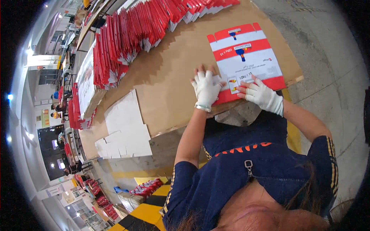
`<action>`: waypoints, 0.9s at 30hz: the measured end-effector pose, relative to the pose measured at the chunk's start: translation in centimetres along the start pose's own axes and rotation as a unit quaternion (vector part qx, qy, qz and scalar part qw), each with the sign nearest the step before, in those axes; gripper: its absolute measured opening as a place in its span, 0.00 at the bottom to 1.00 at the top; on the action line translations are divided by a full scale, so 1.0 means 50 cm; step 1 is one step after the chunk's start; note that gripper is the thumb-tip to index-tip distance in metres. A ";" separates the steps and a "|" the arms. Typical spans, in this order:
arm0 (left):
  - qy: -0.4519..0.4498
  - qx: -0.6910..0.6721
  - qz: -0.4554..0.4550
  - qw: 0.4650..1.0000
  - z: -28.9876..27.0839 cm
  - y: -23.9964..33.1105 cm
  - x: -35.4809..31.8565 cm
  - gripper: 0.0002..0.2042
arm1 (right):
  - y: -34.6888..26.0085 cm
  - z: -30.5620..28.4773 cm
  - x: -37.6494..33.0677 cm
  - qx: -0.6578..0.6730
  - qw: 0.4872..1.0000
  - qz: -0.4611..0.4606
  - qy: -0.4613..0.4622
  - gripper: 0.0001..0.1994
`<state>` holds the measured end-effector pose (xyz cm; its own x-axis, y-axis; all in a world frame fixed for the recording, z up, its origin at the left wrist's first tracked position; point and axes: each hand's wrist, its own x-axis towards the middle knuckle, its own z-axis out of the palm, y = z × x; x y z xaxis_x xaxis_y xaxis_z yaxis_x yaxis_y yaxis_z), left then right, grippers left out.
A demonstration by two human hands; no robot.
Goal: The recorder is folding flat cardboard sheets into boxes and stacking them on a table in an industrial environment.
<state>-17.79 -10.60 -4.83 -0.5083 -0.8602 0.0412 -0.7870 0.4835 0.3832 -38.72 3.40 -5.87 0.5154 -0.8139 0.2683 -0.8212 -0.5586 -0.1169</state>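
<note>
A flat red and white printed carton (246, 57) lies on the brown table at the right, its flaps pointing away from me. My left hand (206, 88), in a white glove with bare fingertips, rests flat at the carton's left edge with its fingers spread. On the carton's near right part lies my right hand (263, 95), gloved the same way. Its fingers are stretched out over the printed face, near the near edge. Neither hand is wrapped round anything.
A long row of folded red and white cartons (131, 32) leans along the table's far side. White cardboard sheets (127, 127) lie at the table's left. The brown tabletop (173, 77) ends close to my body. People (58, 109) and more tables are in the background at left.
</note>
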 end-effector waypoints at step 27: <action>-0.114 0.325 -0.313 0.885 -0.268 -0.551 -0.465 0.39 | 0.844 -0.095 0.132 0.268 0.846 0.441 0.136 0.21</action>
<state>20.38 -6.10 -3.96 0.1004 -0.9732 -0.2068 -0.9368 -0.0224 -0.3490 -71.15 -24.78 -4.48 -0.3746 -0.9258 0.0517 -0.5905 0.1952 -0.7831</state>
